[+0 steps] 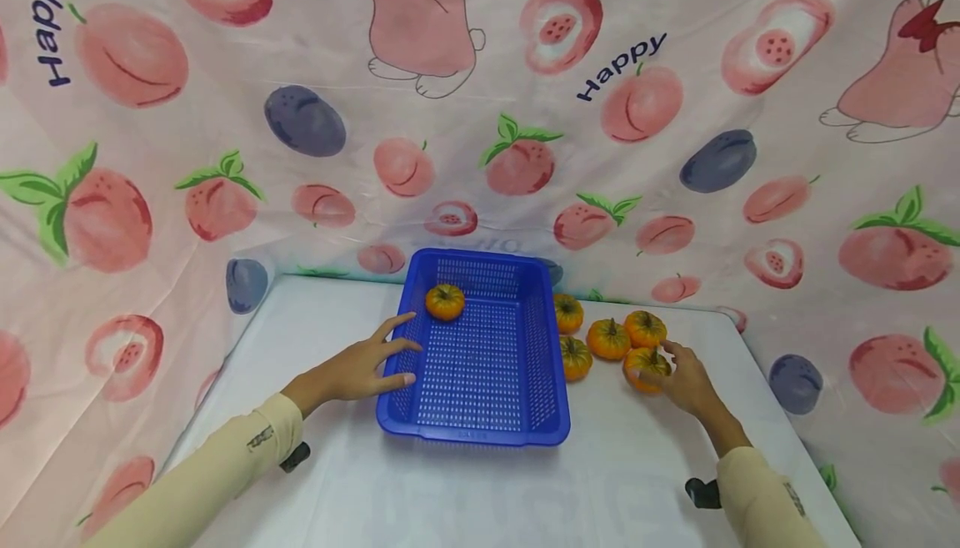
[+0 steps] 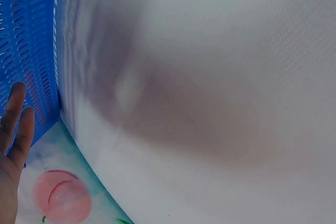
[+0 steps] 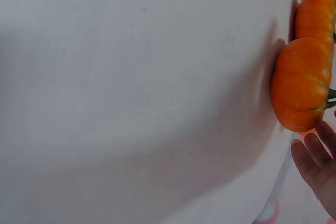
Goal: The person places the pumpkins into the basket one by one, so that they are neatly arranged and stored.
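Note:
A blue plastic basket (image 1: 472,435) with perforated walls stands on the white table, and one small orange pumpkin (image 1: 446,302) lies in its far left corner. My left hand (image 1: 367,369) is at the basket's left side, fingers spread over the rim and holding nothing. In the left wrist view, two of its fingers (image 2: 20,135) show beside the perforated wall. My right hand (image 1: 684,381) is at the nearest pumpkin (image 1: 645,364) of a group right of the basket. Its thumb and fingers are spread about that pumpkin's right side; in the right wrist view the fingertips are close against the pumpkin (image 3: 302,85).
Several more pumpkins sit between the basket and my right hand, among them one pumpkin (image 1: 608,339) with an upright stem and one pumpkin (image 1: 574,359) against the basket's right wall. A fruit-printed cloth (image 1: 465,173) hangs behind and beside the white table (image 1: 450,498).

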A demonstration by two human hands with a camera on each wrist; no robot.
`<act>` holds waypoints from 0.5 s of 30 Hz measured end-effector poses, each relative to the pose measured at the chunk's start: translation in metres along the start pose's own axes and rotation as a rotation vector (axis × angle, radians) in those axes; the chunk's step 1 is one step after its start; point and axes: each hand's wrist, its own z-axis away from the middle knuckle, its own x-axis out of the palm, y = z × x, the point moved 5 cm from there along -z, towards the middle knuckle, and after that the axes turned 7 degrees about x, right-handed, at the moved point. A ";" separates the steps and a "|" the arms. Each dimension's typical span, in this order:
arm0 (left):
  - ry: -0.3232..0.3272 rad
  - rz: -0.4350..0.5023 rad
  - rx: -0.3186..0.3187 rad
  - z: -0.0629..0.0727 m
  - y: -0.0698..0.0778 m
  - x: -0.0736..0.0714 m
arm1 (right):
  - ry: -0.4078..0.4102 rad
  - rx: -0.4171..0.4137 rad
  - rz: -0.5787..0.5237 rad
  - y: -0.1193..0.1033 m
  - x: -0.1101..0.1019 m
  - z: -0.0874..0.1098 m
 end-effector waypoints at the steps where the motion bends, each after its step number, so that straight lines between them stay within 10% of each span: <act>1: -0.002 -0.001 -0.002 0.000 0.000 0.000 | -0.018 0.022 -0.002 0.002 0.002 0.000; 15: -0.006 -0.005 -0.011 -0.001 -0.001 0.001 | -0.058 0.154 -0.002 0.007 0.013 -0.003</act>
